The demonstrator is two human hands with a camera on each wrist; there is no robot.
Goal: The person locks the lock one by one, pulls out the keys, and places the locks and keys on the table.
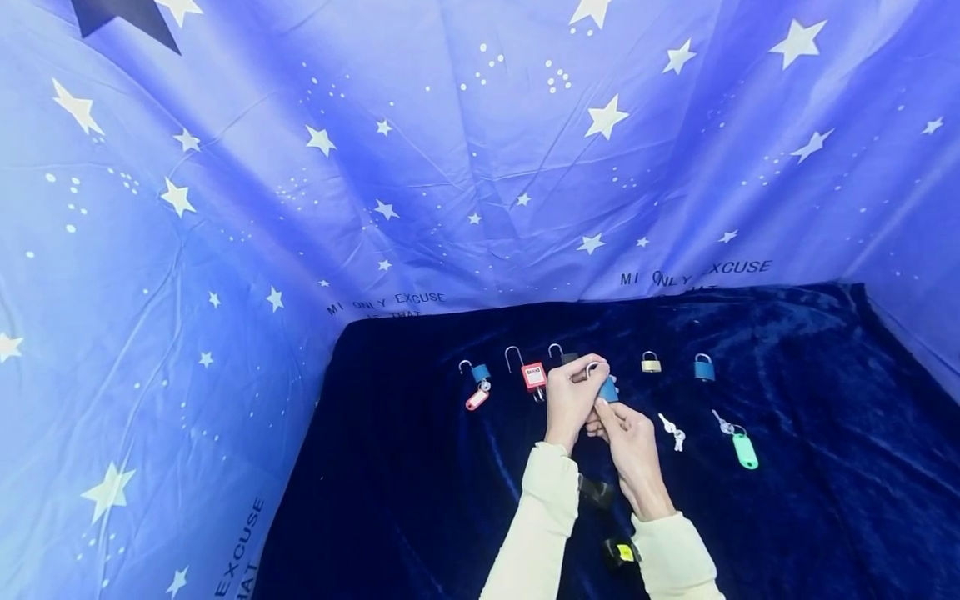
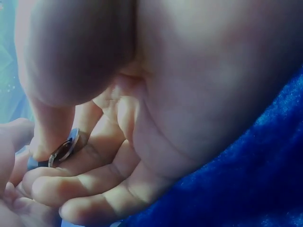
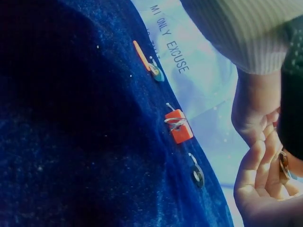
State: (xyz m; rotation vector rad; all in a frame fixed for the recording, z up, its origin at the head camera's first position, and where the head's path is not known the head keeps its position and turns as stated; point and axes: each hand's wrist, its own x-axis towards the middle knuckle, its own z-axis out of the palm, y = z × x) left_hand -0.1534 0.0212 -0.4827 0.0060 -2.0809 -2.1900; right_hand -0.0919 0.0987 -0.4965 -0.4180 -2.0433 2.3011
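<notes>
A small blue padlock (image 1: 609,390) with a metal shackle is held between both hands above the dark cloth. My left hand (image 1: 572,404) pinches it at the shackle end with thumb and fingers. From below, my right hand (image 1: 632,433) grips the lower body, its thumb against the padlock. In the left wrist view, a curved metal shackle (image 2: 64,152) shows between the left thumb and fingers (image 2: 90,179). Fingers hide much of the padlock, and whether its shackle is latched I cannot tell. Just behind the left hand lies a dark padlock (image 1: 567,358), partly covered, its shackle raised.
To the left lie an open red padlock (image 1: 534,375) and an open blue padlock (image 1: 480,372) with a red-tagged key. Rightward are a brass padlock (image 1: 651,365), another blue padlock (image 1: 704,368), loose keys (image 1: 678,435) and a green key tag (image 1: 746,451). Starry curtains (image 1: 450,167) surround the cloth (image 1: 405,467).
</notes>
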